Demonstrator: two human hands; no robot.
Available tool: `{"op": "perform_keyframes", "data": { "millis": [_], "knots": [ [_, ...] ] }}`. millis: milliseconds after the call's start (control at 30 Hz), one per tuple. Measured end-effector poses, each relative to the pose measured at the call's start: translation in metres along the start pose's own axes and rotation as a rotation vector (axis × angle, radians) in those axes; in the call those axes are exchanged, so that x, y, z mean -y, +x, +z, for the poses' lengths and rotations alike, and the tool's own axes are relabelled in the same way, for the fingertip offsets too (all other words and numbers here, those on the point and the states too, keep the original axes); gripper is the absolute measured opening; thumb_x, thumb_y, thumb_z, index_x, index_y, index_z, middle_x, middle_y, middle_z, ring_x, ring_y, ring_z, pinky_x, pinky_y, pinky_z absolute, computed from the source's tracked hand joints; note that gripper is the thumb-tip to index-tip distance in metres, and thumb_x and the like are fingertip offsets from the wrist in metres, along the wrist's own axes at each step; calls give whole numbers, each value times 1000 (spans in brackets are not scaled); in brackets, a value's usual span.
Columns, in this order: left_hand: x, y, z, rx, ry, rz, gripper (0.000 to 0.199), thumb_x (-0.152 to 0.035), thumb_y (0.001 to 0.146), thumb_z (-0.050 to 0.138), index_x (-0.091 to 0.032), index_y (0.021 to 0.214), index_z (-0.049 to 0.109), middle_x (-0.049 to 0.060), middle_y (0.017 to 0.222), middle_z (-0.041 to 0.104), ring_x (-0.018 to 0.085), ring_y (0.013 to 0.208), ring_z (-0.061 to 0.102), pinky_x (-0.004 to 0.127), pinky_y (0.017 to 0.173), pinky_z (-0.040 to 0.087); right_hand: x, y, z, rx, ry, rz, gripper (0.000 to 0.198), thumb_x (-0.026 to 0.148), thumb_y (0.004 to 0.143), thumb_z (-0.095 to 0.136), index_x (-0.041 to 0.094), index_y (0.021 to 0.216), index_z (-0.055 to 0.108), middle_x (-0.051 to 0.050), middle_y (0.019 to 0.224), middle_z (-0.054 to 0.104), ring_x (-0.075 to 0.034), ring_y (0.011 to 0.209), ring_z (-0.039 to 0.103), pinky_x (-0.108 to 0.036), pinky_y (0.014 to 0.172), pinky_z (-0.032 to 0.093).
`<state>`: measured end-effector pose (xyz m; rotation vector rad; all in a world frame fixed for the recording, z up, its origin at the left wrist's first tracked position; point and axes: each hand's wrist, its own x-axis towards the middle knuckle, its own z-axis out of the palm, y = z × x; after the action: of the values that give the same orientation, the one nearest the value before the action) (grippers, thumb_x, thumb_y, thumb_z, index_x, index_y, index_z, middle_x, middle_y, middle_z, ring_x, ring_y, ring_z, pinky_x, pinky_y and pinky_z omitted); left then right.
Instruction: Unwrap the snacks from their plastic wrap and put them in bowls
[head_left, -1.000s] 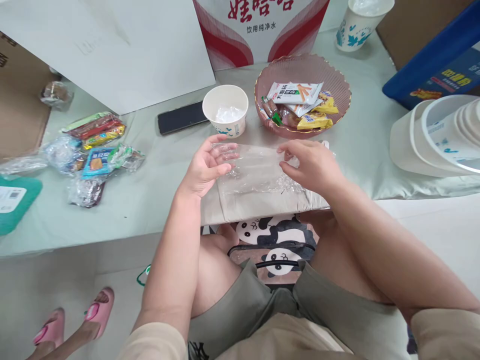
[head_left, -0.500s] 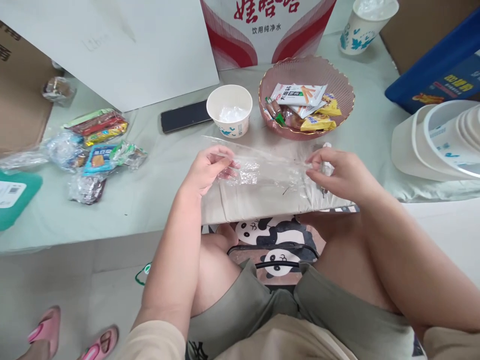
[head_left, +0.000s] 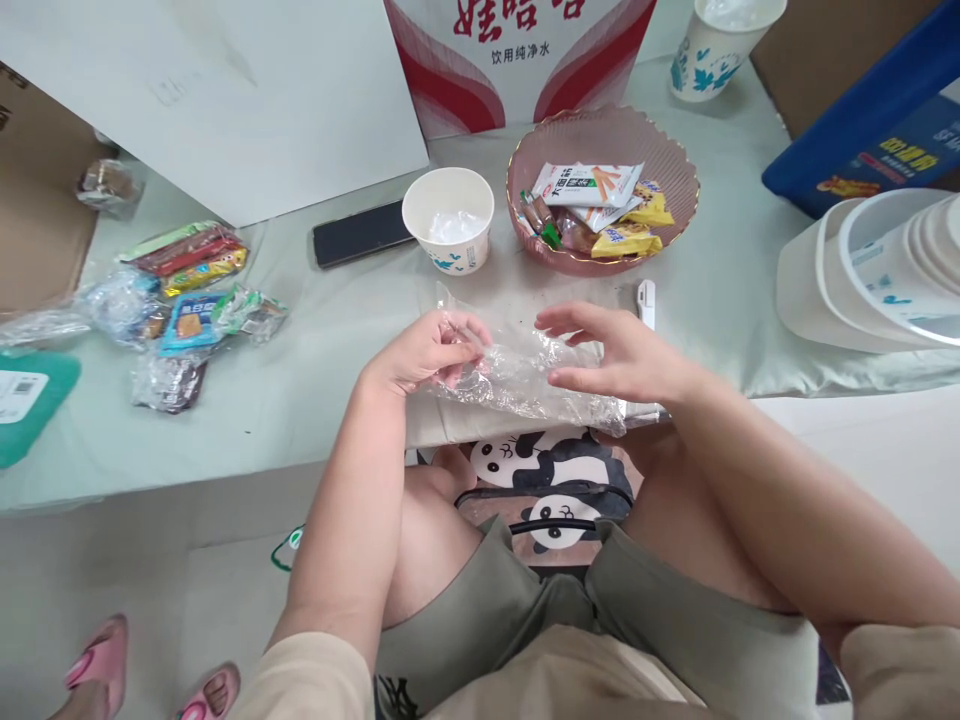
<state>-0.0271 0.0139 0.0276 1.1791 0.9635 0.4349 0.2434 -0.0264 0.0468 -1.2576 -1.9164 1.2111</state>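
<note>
A crumpled clear plastic bag (head_left: pixel 517 375) lies between my hands at the front of the table, its lower right end over the table edge. My left hand (head_left: pixel 442 350) is closed on the bag's left end. Over the right part of the bag, my right hand (head_left: pixel 615 355) has its fingers apart and grips nothing. Just behind it lies a small white utility knife (head_left: pixel 646 303), partly hidden. A paper cup (head_left: pixel 450 255) with clear plastic inside stands behind my left hand. To its right is a pink scalloped bowl (head_left: pixel 679 215) of wrapped snacks.
Several wrapped snacks (head_left: pixel 191 320) lie on the left of the table, near a green item (head_left: pixel 45 400). A black phone (head_left: pixel 360 235) rests behind the cup. White tubs (head_left: pixel 806 275) with stacked cups stand at the right. Another person's feet in pink slippers (head_left: pixel 105 655) show lower left.
My right hand has let go of the bag's right end, opened and moved left. The stretched bag has slackened and crumpled. My left hand still holds its end.
</note>
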Motion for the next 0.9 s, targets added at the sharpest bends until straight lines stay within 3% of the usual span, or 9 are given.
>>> {"op": "perform_keyframes", "data": {
  "millis": [67, 133, 267, 367, 433, 500, 700, 800, 900],
  "knots": [
    [0, -1, -3, -62, -38, 14, 38, -39, 64, 92, -18, 89, 72, 3, 63, 73, 9, 35, 53, 19, 32, 23, 3, 4, 4, -11, -79, 5, 25, 38, 75, 79, 20, 92, 72, -4, 85, 76, -19, 75, 70, -34, 68, 56],
    [0, 0, -6, -171, -154, 79, 46, -38, 61, 93, -20, 98, 71, 2, 69, 75, 11, 43, 61, 18, 36, 32, 4, 6, 6, -77, -74, 45, 12, 31, 78, 72, 20, 75, 66, 0, 66, 66, -15, 61, 62, -29, 59, 49],
    [3, 6, -2, -355, -477, 256, 54, -56, 70, 83, -21, 109, 68, 7, 103, 81, 20, 93, 78, 24, 71, 61, 3, 11, 10, -244, 291, 212, 20, 33, 78, 72, 22, 79, 56, 1, 70, 68, -13, 58, 66, -25, 52, 46],
    [9, 11, 14, -251, -553, 211, 68, -73, 73, 75, -19, 113, 69, 14, 126, 76, 28, 119, 73, 35, 91, 62, 2, 15, 18, -275, 601, 288, 34, 42, 77, 76, 24, 82, 48, 2, 77, 71, -15, 65, 72, -24, 54, 52],
    [13, 13, 27, -97, -528, 141, 78, -72, 61, 86, -19, 116, 70, 14, 126, 76, 30, 117, 73, 38, 93, 62, 1, 15, 24, -228, 689, 289, 39, 47, 76, 79, 24, 82, 47, 2, 78, 72, -15, 69, 73, -27, 60, 57],
    [15, 14, 37, -16, -440, 109, 73, -60, 58, 93, -20, 116, 71, 12, 119, 79, 27, 108, 76, 37, 89, 62, -1, 14, 28, -179, 665, 274, 41, 49, 75, 80, 24, 81, 49, 2, 76, 72, -14, 69, 72, -28, 64, 59],
    [14, 16, 37, -216, -211, 68, 28, -34, 81, 78, -17, 101, 70, 3, 81, 77, 14, 65, 73, 22, 58, 52, -3, 7, 26, -104, 344, 316, 31, 50, 85, 74, 21, 83, 64, -3, 68, 73, -17, 64, 70, -30, 63, 58],
    [14, 17, 34, -307, -279, 98, 35, -47, 80, 77, -18, 97, 68, 2, 77, 76, 14, 62, 73, 21, 54, 52, -4, 6, 23, -78, 339, 348, 32, 52, 87, 71, 20, 84, 70, -4, 65, 73, -18, 62, 70, -32, 64, 58],
    [14, 14, 34, -191, -276, 118, 55, -56, 72, 83, -20, 111, 68, 3, 80, 77, 18, 68, 76, 24, 57, 56, -7, 6, 24, -105, 367, 345, 34, 54, 89, 68, 20, 89, 73, -3, 62, 71, -18, 62, 69, -31, 63, 56]
  ]
}}
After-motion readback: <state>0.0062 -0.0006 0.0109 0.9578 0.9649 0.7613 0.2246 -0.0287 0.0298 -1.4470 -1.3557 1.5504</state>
